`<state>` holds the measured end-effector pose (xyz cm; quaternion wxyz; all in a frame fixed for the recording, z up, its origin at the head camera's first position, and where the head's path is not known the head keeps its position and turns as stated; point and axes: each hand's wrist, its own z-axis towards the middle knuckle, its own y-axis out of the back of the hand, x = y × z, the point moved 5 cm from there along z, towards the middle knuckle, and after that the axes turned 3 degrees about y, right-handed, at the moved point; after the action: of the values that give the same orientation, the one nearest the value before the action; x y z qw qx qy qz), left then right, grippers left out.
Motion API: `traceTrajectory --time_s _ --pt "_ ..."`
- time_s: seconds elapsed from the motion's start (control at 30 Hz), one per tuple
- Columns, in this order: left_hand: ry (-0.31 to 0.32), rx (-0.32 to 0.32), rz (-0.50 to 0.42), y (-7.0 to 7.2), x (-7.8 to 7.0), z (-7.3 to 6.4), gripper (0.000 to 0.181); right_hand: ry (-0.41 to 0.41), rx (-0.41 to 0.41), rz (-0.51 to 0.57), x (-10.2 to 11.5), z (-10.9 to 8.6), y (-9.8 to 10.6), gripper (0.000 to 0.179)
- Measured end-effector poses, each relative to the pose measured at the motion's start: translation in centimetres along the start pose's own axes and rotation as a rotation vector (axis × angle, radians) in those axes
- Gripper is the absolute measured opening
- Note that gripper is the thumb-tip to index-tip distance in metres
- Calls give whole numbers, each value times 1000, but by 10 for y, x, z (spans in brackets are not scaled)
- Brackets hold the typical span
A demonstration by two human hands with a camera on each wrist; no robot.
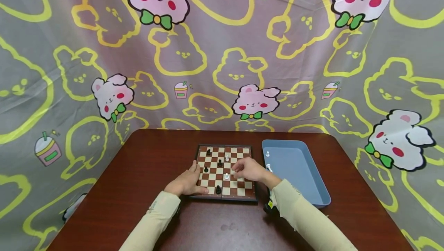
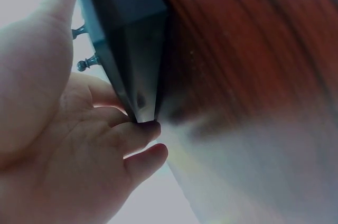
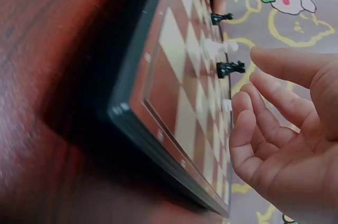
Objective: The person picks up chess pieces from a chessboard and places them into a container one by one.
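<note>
A brown-and-cream chessboard [image 1: 230,193] with a dark rim lies on the table. My left hand [image 1: 187,179] holds its left side, fingers along the edge and thumb over the near left corner; bent fingertips [image 2: 148,129] meet the rim in the left wrist view. Over the board's right half hovers my right hand [image 1: 250,169], fingers loosely bent, thumb apart, no piece between them in the right wrist view. Black pieces include a knight [image 3: 231,68], a pawn [image 1: 206,169] and a larger piece [image 1: 218,189]. A white pawn [image 1: 226,176] and another white piece [image 1: 227,158] stand left of the right hand.
A blue-grey tray [image 1: 298,174] sits right of the board, partly behind the right forearm. A white pawn [image 1: 267,154] and another white piece [image 1: 268,167] are at its left side. The dark reddish table [image 1: 156,147] backs onto a cartoon-patterned curtain [image 1: 208,81].
</note>
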<state>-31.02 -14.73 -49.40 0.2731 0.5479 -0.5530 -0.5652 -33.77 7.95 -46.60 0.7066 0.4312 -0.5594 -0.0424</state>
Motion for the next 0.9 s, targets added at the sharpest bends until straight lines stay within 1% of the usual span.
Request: traceTrajectory --time_s 0.13,0.27,0.37,0.63,0.9 --pt "2 -3 -8 1 0 -1 112 41 -1 -19 -1 5 -8 20" --pt "10 -1 -13 1 0 -2 111 62 -5 -11 -2 9 -15 19" --pt "10 0 -14 1 0 -2 111 56 -5 -16 -3 10 -19 19" --pt "11 -3 -15 1 1 -2 110 31 -5 -87 -1 14 -25 23" --pt "9 -4 -29 0 1 -1 111 60 -17 -168 2 19 -31 21"
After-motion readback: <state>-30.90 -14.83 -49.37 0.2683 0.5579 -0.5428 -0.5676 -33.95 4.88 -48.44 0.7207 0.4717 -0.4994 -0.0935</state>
